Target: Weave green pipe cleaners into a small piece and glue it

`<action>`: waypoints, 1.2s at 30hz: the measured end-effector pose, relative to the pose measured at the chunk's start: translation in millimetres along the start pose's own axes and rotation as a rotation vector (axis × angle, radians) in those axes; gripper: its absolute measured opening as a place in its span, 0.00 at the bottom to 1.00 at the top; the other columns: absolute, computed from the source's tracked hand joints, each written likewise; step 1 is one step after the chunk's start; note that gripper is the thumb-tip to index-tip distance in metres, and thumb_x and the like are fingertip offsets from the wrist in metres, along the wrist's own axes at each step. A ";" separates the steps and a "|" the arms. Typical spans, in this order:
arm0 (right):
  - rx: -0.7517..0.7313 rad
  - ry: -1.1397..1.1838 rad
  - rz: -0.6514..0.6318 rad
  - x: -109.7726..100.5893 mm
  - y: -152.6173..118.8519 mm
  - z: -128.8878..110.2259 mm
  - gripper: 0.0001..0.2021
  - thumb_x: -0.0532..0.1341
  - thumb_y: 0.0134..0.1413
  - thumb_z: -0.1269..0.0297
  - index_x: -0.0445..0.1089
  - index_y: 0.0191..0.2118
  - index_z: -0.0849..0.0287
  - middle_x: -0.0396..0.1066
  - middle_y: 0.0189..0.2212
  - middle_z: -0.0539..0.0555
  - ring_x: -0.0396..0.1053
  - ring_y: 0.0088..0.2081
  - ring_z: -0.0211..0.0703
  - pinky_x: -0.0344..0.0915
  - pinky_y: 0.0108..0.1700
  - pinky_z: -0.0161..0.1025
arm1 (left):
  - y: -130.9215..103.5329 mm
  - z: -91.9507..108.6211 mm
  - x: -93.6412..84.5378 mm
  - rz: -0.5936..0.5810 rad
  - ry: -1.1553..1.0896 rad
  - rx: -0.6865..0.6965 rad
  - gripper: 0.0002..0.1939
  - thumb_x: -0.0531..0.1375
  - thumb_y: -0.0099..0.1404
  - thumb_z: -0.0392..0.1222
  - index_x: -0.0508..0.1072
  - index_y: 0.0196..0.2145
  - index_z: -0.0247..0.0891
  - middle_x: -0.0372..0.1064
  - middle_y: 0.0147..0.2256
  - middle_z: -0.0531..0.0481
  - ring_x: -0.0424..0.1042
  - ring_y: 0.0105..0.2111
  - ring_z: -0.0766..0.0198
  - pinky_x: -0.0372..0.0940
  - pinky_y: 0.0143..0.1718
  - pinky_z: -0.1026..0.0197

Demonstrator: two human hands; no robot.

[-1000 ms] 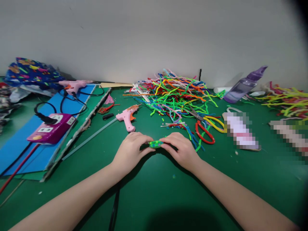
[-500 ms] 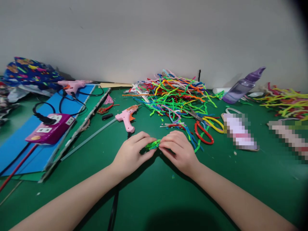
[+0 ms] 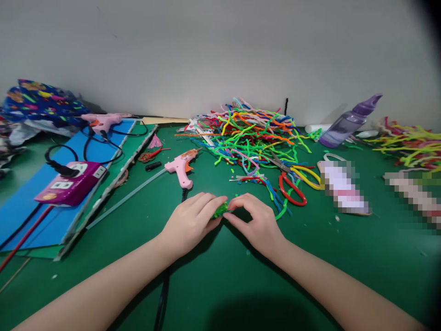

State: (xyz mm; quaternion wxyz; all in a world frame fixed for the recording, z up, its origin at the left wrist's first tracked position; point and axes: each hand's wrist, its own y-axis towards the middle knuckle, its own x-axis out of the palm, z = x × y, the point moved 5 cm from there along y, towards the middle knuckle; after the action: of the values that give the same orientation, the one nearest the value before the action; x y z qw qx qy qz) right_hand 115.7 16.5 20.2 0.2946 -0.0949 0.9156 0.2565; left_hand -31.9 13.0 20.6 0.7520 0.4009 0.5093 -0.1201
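Note:
A small bundle of twisted green pipe cleaners [image 3: 220,210] is between my two hands, just above the green table. My left hand [image 3: 193,221] is closed round it, so the fingers hide most of the bundle. At its right end, the thumb and forefinger of my right hand [image 3: 257,221] pinch together on its tip. Beyond my left hand lies a pink hot glue gun [image 3: 179,169] with a long glue stick [image 3: 127,197] in its back. Scissors [image 3: 292,184] with one red and one yellow handle rest beyond my right hand.
A heap of coloured pipe cleaners [image 3: 248,133] lies against the wall. To the left are a purple power strip [image 3: 74,184] on a blue board [image 3: 41,220] and a second glue gun [image 3: 103,122]. A purple bottle [image 3: 346,122] and a phone-like object [image 3: 344,188] are on the right.
My left fingers have come further over the bundle, covering more of it. My right hand has turned slightly, its thumb and forefinger now more clearly pinched at the end.

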 end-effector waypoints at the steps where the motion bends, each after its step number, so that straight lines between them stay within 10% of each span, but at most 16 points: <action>1: 0.057 0.003 -0.008 1.0 -0.1 2.4 0.03 0.62 0.54 0.65 0.67 0.34 0.56 0.72 0.32 0.51 0.70 0.36 0.41 0.66 0.40 0.40 | -0.1 0.9 0.0 -0.003 0.009 0.013 0.15 0.54 0.65 0.37 0.63 0.50 0.36 0.70 0.38 0.45 0.70 0.37 0.61 0.66 0.38 0.60; 18: 0.425 0.385 -0.077 17.1 -2.1 25.7 0.05 0.64 0.47 0.67 0.67 0.30 0.57 0.72 0.28 0.49 0.70 0.31 0.38 0.70 0.36 0.37 | 0.9 0.4 4.5 -0.039 -0.056 -0.011 0.09 0.55 0.65 0.39 0.67 0.44 0.39 0.71 0.36 0.49 0.71 0.35 0.64 0.66 0.34 0.64; 27: 0.038 0.168 -0.058 1.9 5.0 11.8 0.03 0.63 0.52 0.68 0.69 0.33 0.57 0.71 0.33 0.51 0.68 0.37 0.39 0.66 0.41 0.37 | -1.0 -22.8 7.8 -0.037 -0.446 -0.367 0.10 0.61 0.60 0.45 0.68 0.38 0.40 0.71 0.37 0.51 0.71 0.36 0.65 0.68 0.37 0.64; 36: -0.053 0.122 -0.077 4.0 5.9 16.5 0.06 0.61 0.54 0.70 0.70 0.39 0.57 0.72 0.36 0.53 0.69 0.40 0.40 0.65 0.45 0.38 | 3.1 -23.1 3.9 -0.036 -0.440 -0.316 0.05 0.60 0.61 0.42 0.71 0.36 0.40 0.67 0.41 0.50 0.68 0.40 0.66 0.64 0.42 0.62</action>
State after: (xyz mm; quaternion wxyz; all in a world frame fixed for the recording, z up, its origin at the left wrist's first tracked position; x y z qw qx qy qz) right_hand 118.6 30.1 8.8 0.2454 -0.1531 0.9204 0.2628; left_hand -43.8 32.6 15.0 0.8956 0.2340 0.3529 -0.1367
